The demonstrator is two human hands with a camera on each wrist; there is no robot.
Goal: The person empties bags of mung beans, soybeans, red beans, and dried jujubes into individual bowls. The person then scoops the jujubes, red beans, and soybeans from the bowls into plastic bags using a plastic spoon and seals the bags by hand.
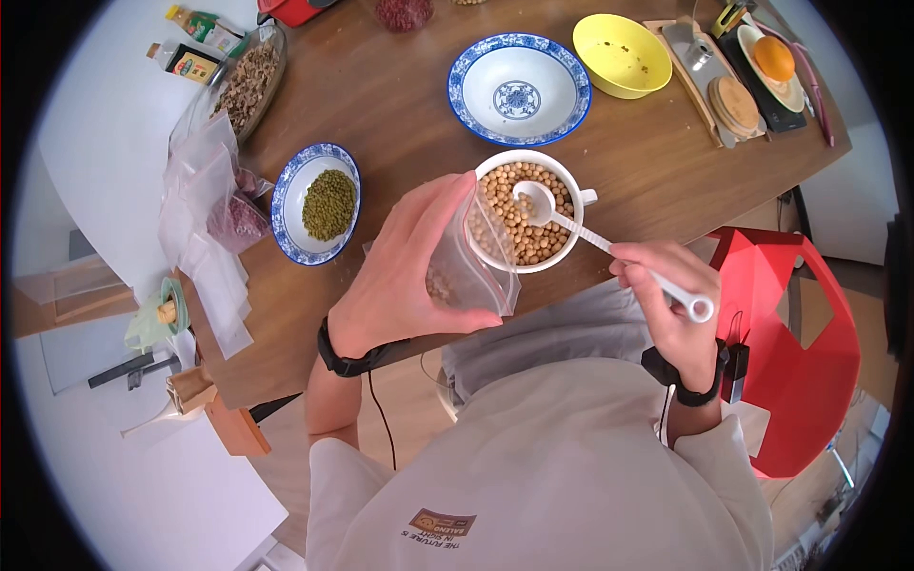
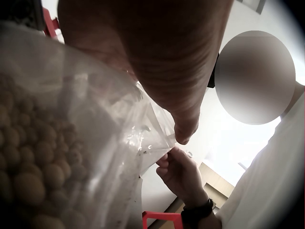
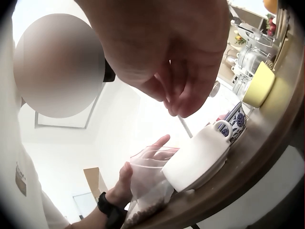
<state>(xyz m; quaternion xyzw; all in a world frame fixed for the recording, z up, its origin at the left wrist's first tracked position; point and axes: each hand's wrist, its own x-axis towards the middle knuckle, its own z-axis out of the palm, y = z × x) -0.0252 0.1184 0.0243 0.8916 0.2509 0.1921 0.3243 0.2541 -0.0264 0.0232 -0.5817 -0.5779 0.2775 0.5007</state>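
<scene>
In the head view the left hand (image 1: 405,262) grips a clear plastic bag (image 1: 457,262), its mouth spread against the near-left rim of a white handled cup (image 1: 579,233) full of pale round beans (image 1: 543,243). Beans lie in the bag's bottom, large in the left wrist view (image 2: 43,162). The right hand (image 1: 671,295) pinches the handle of a white spoon (image 1: 595,238), whose bowl rests among the cup's beans. The right wrist view shows the cup (image 3: 198,155) beside the bag (image 3: 147,183).
Beyond the cup stand a blue-and-white bowl (image 1: 476,95) and a yellow bowl (image 1: 609,62) with small bits inside. A dish of green beans (image 1: 328,205) lies left, near plastic bags (image 1: 205,219). At the right are a wooden board (image 1: 700,86) and a red chair (image 1: 800,381).
</scene>
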